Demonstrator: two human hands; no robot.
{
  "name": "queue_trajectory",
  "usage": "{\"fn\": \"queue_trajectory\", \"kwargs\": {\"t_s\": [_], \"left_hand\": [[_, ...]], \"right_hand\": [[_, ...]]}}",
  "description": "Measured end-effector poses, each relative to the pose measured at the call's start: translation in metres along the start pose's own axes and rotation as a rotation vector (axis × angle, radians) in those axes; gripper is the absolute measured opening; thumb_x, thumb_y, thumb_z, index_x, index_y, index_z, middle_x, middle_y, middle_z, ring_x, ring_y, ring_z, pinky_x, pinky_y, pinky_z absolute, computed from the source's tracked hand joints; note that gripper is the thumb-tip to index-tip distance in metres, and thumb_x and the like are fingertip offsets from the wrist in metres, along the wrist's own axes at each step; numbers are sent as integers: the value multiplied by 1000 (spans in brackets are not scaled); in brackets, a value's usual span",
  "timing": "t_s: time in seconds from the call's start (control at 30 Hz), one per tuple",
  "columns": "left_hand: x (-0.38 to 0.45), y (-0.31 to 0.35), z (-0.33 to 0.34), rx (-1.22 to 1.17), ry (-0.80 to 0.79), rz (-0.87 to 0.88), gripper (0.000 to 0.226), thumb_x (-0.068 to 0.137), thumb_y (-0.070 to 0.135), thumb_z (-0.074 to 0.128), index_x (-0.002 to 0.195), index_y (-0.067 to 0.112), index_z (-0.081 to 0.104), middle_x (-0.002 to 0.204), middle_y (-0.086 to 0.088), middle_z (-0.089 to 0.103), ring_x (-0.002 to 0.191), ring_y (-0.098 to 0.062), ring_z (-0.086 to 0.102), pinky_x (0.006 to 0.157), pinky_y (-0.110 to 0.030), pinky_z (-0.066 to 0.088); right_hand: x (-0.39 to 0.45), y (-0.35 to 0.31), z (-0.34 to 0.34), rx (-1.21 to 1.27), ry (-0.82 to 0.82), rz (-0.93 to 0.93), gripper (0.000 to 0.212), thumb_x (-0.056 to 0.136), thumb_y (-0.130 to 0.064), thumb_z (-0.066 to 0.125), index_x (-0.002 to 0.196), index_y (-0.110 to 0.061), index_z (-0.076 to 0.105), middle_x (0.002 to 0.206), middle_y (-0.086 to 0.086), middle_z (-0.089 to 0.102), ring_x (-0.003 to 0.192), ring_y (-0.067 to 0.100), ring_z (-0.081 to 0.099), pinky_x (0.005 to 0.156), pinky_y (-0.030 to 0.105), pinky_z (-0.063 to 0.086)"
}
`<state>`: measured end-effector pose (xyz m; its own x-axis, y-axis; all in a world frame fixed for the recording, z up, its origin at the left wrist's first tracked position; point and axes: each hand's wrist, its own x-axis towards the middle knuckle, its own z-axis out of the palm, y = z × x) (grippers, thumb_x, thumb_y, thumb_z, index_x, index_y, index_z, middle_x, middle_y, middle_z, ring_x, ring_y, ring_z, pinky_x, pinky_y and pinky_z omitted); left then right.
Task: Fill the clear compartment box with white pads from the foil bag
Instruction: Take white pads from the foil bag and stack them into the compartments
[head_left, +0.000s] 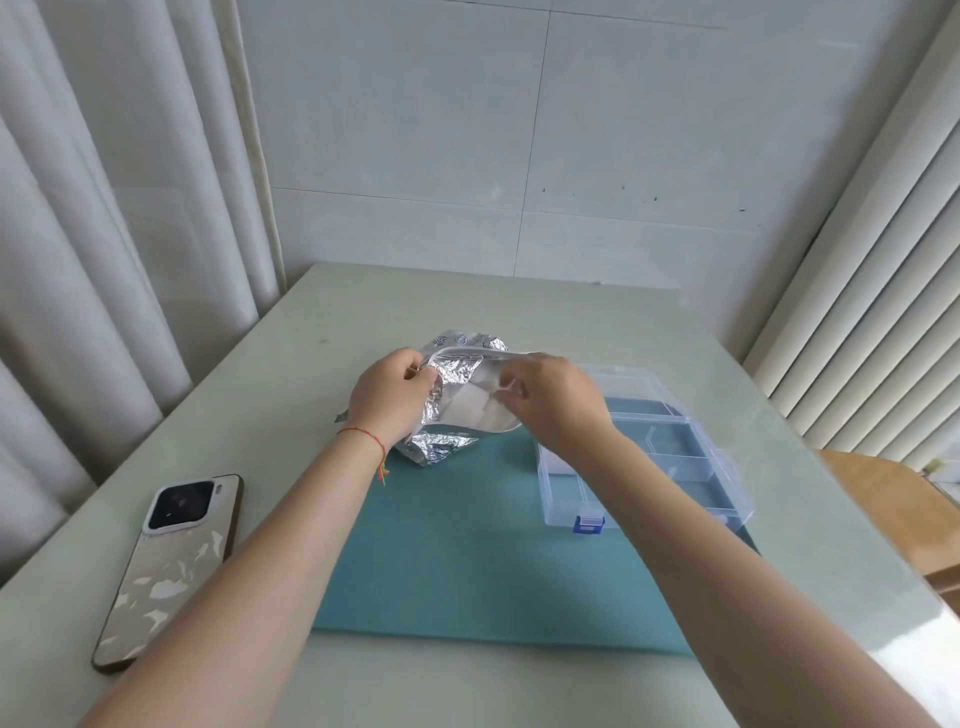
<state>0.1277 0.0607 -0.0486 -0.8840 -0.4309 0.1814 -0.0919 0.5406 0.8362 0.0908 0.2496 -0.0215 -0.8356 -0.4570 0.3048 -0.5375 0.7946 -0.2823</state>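
left hand (390, 396) grips the foil bag (452, 400) mouth at the mat's (467, 561) far edge; right hand (550, 400) pinches the opposite lip, white pads (470, 404) exposed. next, likely, lifting a pad to the clear compartment box (660, 457).

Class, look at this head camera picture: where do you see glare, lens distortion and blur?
Head view: glare on the table at lower right and on the crinkled foil bag; wide-angle bending curves the blinds and curtain; the right hand looks slightly blurred.
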Motion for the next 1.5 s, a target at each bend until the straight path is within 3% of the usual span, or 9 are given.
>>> {"fn": "queue_trajectory", "kwargs": {"t_s": [0.1,0.23,0.73,0.9,1.03,1.17,1.27,1.37,1.5], "left_hand": [[0,2,5,8,5,21,20,93,22,53,73,22,49,60,4,49,64,-23,46,61,-31,34],[0,1,5,-16,9,28,16,93,22,52,78,18,51,63,3,49,66,-22,46,60,-31,33],[1,-5,3,-81,1,-51,12,92,25,54,85,17,60,63,3,52,63,-20,47,63,-30,35],[-1,0,0,-55,22,-14,14,93,26,53,83,16,56,61,4,49,59,-20,46,57,-30,35],[-2,0,2,-19,44,9,18,92,24,54,83,9,58,63,2,51,61,-19,42,57,-28,35],[-5,1,2,-29,72,73,4,91,19,55,90,16,58,67,1,59,63,-20,49,55,-21,36],[-10,2,2,-41,81,168,25,90,10,50,107,28,51,67,-9,60,53,-20,45,53,-29,38],[-13,2,2,10,77,236,38,87,0,43,104,33,54,69,-17,54,52,-24,41,55,-38,41],[-17,7,7,49,96,316,42,85,-8,40,104,24,60,61,9,40,52,-9,39,56,-35,30]], "right_hand": [[3,-7,9,-204,-160,-221,40,93,-27,59,131,-35,51,118,-3,62,103,23,61,71,27,39],[9,-9,21,-397,-235,-336,63,88,-26,62,138,-48,32,105,-4,64,93,22,64,62,28,41],[17,-17,34,-335,-122,-330,23,97,-23,45,102,-16,66,103,2,61,94,27,61,63,29,33],[18,-10,27,-44,-51,-207,20,95,-22,51,93,-9,65,106,7,54,82,32,58,62,33,43],[17,-6,10,312,-37,-18,15,91,-15,58,82,-4,63,78,1,56,64,22,51,60,29,42],[12,-2,-3,613,-31,141,14,89,-8,56,101,-15,57,67,2,55,47,17,45,47,22,38],[9,3,-5,545,23,143,32,86,-3,49,107,-26,53,65,5,50,50,17,37,48,24,34],[10,5,-5,359,-16,183,27,84,-4,46,89,-12,70,57,-2,49,46,12,35,42,19,29],[13,0,-1,381,-54,327,23,82,-9,52,84,6,70,43,-10,47,39,8,37,42,19,29]]}}
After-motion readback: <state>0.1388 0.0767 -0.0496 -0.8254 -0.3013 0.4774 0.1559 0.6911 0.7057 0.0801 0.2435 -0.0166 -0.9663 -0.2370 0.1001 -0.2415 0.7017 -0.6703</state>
